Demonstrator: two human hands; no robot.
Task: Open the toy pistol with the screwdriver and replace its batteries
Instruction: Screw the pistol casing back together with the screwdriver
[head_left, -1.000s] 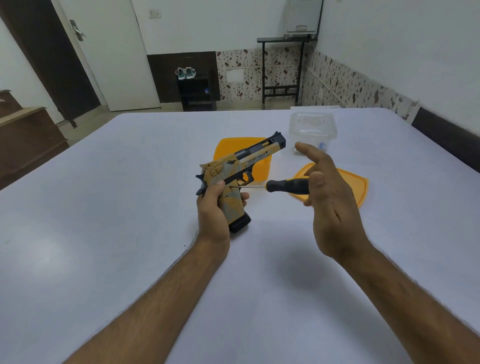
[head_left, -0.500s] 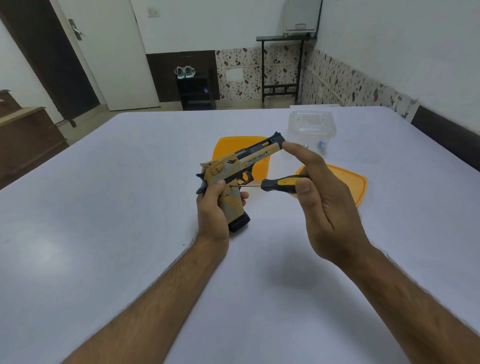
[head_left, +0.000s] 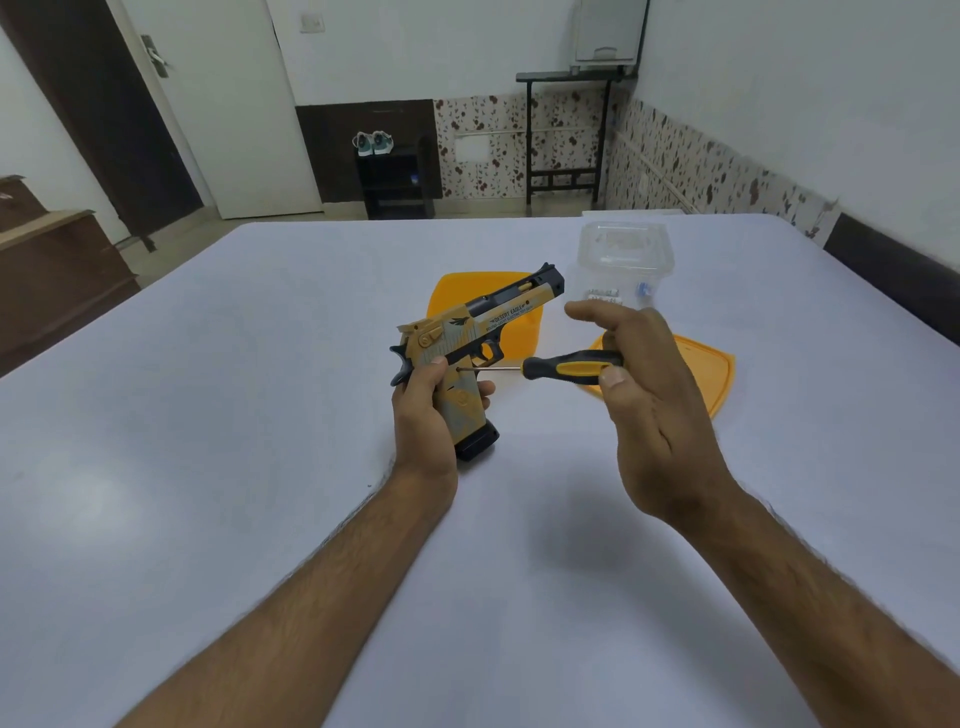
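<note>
My left hand (head_left: 423, 415) grips the handle of a tan and black toy pistol (head_left: 485, 325), held above the table with its barrel pointing up and right. A black and yellow screwdriver (head_left: 563, 366) lies level, its thin tip set against the pistol's grip just below the trigger. My right hand (head_left: 644, 400) holds the screwdriver's handle between thumb and fingers, index finger stretched out above it. A clear plastic box (head_left: 623, 260) behind my right hand holds small batteries.
Two orange lids lie on the white table (head_left: 208, 415): one (head_left: 452, 293) behind the pistol, one (head_left: 711, 371) under my right hand. Beyond the table's far edge are a door, a dark shelf with shoes and a black stand.
My right hand has closed its thumb and fingers around the screwdriver handle and turned it; a second ago the fingers were spread off the handle. The pistol has stayed put.
</note>
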